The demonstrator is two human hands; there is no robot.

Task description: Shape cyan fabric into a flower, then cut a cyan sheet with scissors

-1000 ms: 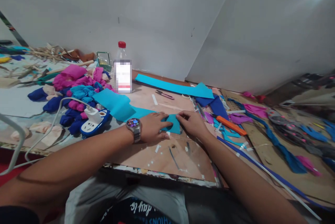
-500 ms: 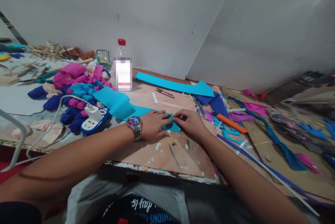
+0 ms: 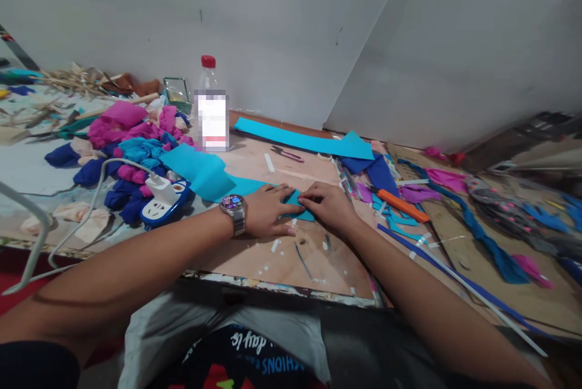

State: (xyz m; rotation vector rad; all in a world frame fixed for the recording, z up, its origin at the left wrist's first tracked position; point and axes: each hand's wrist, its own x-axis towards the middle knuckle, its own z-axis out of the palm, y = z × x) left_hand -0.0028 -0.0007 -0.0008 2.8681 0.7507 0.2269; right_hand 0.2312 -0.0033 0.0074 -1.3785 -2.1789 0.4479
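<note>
A long turquoise strip of paper or thin cloth point(image 3: 207, 176) runs across the wooden board, its left part raised in a wave. My left hand point(image 3: 268, 210), with a watch on the wrist, lies flat on the strip's right part, fingers spread. At the strip's right end my right hand point(image 3: 330, 207) pinches the edge between thumb and fingertips. Whether anything else small is in that pinch I cannot make out. Behind the hands lies a pair of thread snips point(image 3: 288, 155), and a second turquoise strip point(image 3: 304, 139) rests along the wall.
To the left are a power strip point(image 3: 166, 204) with a cable, a heap of pink and blue fabric pieces point(image 3: 131, 125) and a red-capped bottle point(image 3: 211, 119). On the right lie an orange utility knife point(image 3: 402, 205), scraps and a long white stick point(image 3: 491, 304).
The camera view has shifted slightly. My left fingers have moved a little at the strip's right end, while my right hand keeps its pinch at almost the same place.
</note>
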